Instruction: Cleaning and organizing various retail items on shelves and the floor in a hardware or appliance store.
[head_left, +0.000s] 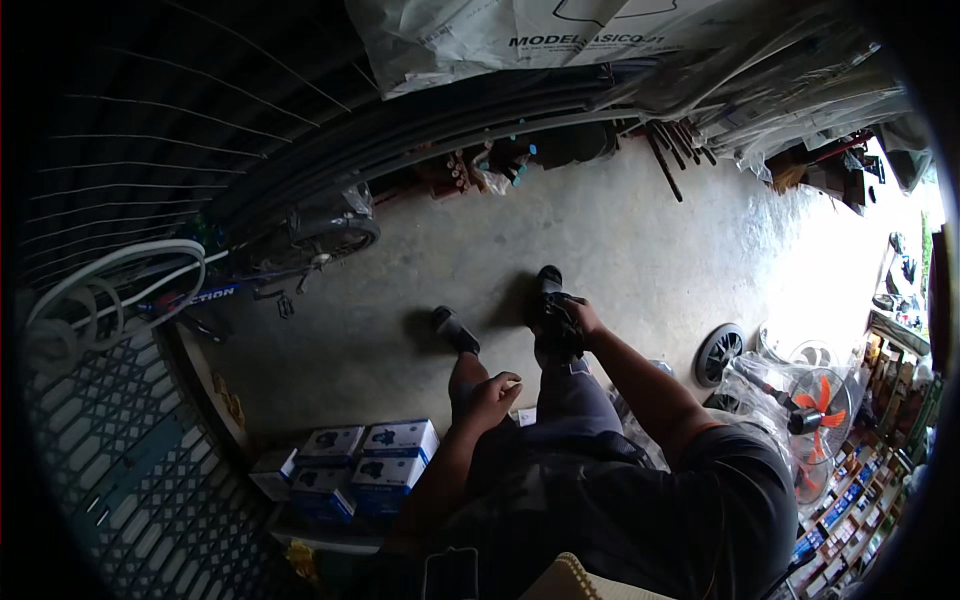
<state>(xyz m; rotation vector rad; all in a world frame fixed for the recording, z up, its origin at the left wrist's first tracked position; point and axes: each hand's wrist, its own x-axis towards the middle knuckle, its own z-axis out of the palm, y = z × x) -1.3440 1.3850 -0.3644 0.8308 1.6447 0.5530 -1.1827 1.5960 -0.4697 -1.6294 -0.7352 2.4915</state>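
My right hand (583, 321) grips a dark, bunched object (556, 330), perhaps black cloth or a bag; its kind is hard to tell. It hangs over my right lower leg, above the sandalled foot (550, 277). My left hand (495, 401) is in front of my left thigh with its fingers loosely curled, and nothing shows in it. Below it, my left foot (454, 328) stands on the grey concrete floor (465, 247) in a dark sandal.
Blue-and-white cartons (390, 469) are stacked at lower left, near a patterned metal gate (150, 480). A bicycle (322, 255) stands left. Metal rods (667, 161) lie at the top. A black wheel (718, 354), an orange-bladed fan (817, 412) and stocked shelves (855, 502) are on the right.
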